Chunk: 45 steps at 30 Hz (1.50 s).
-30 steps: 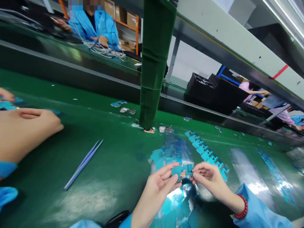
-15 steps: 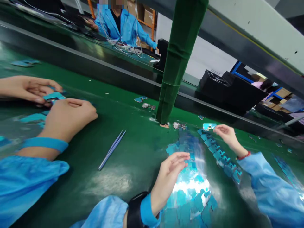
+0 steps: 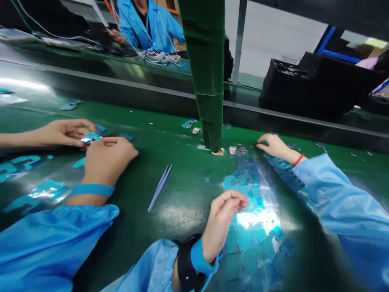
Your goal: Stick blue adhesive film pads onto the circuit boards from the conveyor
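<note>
My left hand (image 3: 223,221), with a blue band and a black strap at the wrist, hovers over the left side of a spread of blue-film-covered circuit boards (image 3: 255,239). Its thumb and fingertips come together, and nothing shows between them. My right hand (image 3: 275,147), wearing a red bracelet, is at the far end of a slanting row of similar boards (image 3: 285,172). Thumb and forefinger are apart there, with no board visible between them. Part of that row is hidden under my hand and sleeve. A bare metallic circuit board (image 3: 237,150) lies between the spread and the post.
A green-wrapped post (image 3: 209,81) rises from the green bench. Tweezers (image 3: 160,187) lie left of my left hand. At the left, a co-worker's hands (image 3: 106,156) hold a blue-covered board (image 3: 91,137). Small boards (image 3: 190,123) lie along the back; a person in blue (image 3: 152,30) is across.
The blue-covered board that my right hand pinched is out of its fingers, which have parted. My left thumb and fingertips have drawn closer together. The view has tilted and shifted.
</note>
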Each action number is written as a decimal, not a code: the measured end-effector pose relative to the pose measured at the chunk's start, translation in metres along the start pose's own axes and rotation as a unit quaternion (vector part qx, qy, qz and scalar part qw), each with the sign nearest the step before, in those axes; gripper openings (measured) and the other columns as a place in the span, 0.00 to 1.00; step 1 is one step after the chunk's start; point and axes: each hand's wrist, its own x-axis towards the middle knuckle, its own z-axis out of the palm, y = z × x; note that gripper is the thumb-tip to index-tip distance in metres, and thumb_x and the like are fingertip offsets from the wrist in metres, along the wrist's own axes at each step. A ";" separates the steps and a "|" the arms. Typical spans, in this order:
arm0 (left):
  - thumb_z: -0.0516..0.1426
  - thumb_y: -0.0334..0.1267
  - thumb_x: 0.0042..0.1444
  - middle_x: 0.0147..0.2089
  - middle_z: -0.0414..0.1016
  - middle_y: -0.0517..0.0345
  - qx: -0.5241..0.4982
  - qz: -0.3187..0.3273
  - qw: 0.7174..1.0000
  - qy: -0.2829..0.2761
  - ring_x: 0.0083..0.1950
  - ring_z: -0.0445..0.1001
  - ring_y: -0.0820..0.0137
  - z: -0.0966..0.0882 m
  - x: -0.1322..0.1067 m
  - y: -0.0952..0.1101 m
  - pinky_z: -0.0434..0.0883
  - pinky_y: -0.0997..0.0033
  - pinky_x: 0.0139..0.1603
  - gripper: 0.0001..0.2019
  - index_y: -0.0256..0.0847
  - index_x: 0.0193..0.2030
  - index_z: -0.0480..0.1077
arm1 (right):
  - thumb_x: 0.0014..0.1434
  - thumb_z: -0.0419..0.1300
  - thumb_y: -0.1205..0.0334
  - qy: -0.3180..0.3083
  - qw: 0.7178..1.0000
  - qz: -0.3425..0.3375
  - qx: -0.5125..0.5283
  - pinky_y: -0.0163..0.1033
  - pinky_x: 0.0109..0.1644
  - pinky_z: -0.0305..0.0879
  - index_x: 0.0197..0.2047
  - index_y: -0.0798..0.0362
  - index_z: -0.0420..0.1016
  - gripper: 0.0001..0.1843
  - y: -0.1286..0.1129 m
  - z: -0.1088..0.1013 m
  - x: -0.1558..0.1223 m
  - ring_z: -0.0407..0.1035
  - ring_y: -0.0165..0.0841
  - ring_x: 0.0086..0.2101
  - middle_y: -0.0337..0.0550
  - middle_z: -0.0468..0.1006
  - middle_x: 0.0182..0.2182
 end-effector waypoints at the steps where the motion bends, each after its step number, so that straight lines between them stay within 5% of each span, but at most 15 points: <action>1: 0.59 0.35 0.49 0.28 0.73 0.56 -0.002 -0.003 1.000 -0.002 0.32 0.69 0.69 0.000 0.000 0.001 0.66 0.71 0.37 0.06 0.37 0.24 0.74 | 0.64 0.58 0.57 -0.036 0.999 -0.015 0.004 0.48 0.51 0.70 0.47 0.55 0.73 0.13 -0.009 0.013 0.008 0.72 0.35 0.45 0.46 0.75 0.47; 6: 0.59 0.33 0.50 0.28 0.72 0.56 -0.001 -0.014 1.000 -0.003 0.31 0.68 0.70 -0.001 0.002 0.002 0.66 0.71 0.37 0.06 0.37 0.24 0.73 | 0.53 0.68 0.62 -0.106 0.993 -0.032 0.025 0.45 0.54 0.65 0.37 0.57 0.78 0.09 -0.037 0.045 0.028 0.72 0.39 0.44 0.50 0.78 0.40; 15: 0.60 0.33 0.48 0.28 0.73 0.57 -0.003 -0.016 1.000 0.002 0.30 0.69 0.72 -0.002 0.004 0.000 0.67 0.72 0.36 0.05 0.37 0.24 0.74 | 0.50 0.65 0.65 -0.046 0.989 0.049 0.135 0.39 0.41 0.69 0.31 0.59 0.76 0.06 -0.040 0.035 0.028 0.74 0.33 0.32 0.46 0.80 0.30; 19: 0.61 0.36 0.52 0.34 0.76 0.56 0.011 -0.009 1.000 0.028 0.37 0.73 0.69 -0.002 0.007 0.000 0.70 0.72 0.41 0.05 0.37 0.33 0.75 | 0.53 0.64 0.61 -0.038 0.974 0.089 0.205 0.36 0.37 0.72 0.35 0.59 0.76 0.09 -0.066 0.014 -0.001 0.75 0.30 0.28 0.44 0.80 0.27; 22: 0.61 0.40 0.55 0.47 0.77 0.52 -0.007 0.001 0.999 0.046 0.50 0.74 0.65 0.000 0.008 0.003 0.70 0.67 0.50 0.15 0.41 0.49 0.70 | 0.49 0.67 0.57 -0.074 0.954 0.100 0.271 0.36 0.38 0.74 0.35 0.58 0.77 0.13 -0.093 -0.001 -0.035 0.76 0.30 0.28 0.42 0.81 0.27; 25: 0.60 0.42 0.55 0.48 0.76 0.54 -0.016 0.010 0.998 0.052 0.48 0.75 0.66 0.001 0.010 0.003 0.71 0.67 0.49 0.17 0.42 0.50 0.67 | 0.45 0.71 0.59 -0.102 0.918 0.146 0.354 0.33 0.36 0.73 0.33 0.58 0.78 0.13 -0.110 -0.003 -0.055 0.75 0.27 0.27 0.40 0.81 0.25; 28: 0.58 0.40 0.55 0.31 0.74 0.62 0.000 0.011 1.000 0.025 0.32 0.73 0.73 -0.001 0.010 0.001 0.70 0.74 0.35 0.09 0.41 0.42 0.67 | 0.46 0.70 0.63 -0.080 0.904 0.198 0.370 0.28 0.31 0.71 0.32 0.59 0.77 0.10 -0.106 0.007 -0.050 0.72 0.23 0.23 0.38 0.80 0.22; 32: 0.55 0.41 0.55 0.17 0.62 0.69 0.037 0.022 0.999 -0.023 0.18 0.58 0.78 -0.006 0.011 -0.005 0.57 0.78 0.19 0.08 0.39 0.32 0.68 | 0.50 0.68 0.69 -0.079 0.913 0.185 0.355 0.25 0.23 0.65 0.29 0.60 0.76 0.05 -0.100 0.033 -0.020 0.68 0.21 0.18 0.36 0.76 0.17; 35: 0.56 0.42 0.55 0.14 0.56 0.71 0.056 0.013 0.997 -0.044 0.15 0.50 0.80 -0.008 0.011 -0.009 0.49 0.78 0.16 0.10 0.37 0.29 0.69 | 0.51 0.67 0.71 -0.116 0.915 0.167 0.349 0.26 0.21 0.65 0.29 0.59 0.76 0.03 -0.113 0.061 0.000 0.66 0.22 0.17 0.35 0.75 0.16; 40: 0.56 0.42 0.54 0.14 0.54 0.71 0.067 -0.001 0.996 -0.054 0.16 0.48 0.81 -0.009 0.012 -0.009 0.46 0.78 0.17 0.10 0.38 0.29 0.69 | 0.58 0.61 0.72 -0.156 0.925 0.130 0.322 0.29 0.30 0.73 0.31 0.59 0.76 0.04 -0.145 0.107 0.022 0.73 0.24 0.22 0.40 0.79 0.21; 45: 0.55 0.42 0.55 0.14 0.49 0.73 0.070 -0.005 0.996 -0.053 0.17 0.44 0.81 -0.010 0.011 -0.007 0.44 0.78 0.18 0.10 0.38 0.28 0.69 | 0.56 0.62 0.73 -0.112 0.971 0.048 0.208 0.31 0.37 0.71 0.37 0.57 0.76 0.06 -0.142 0.104 0.025 0.75 0.25 0.26 0.38 0.80 0.27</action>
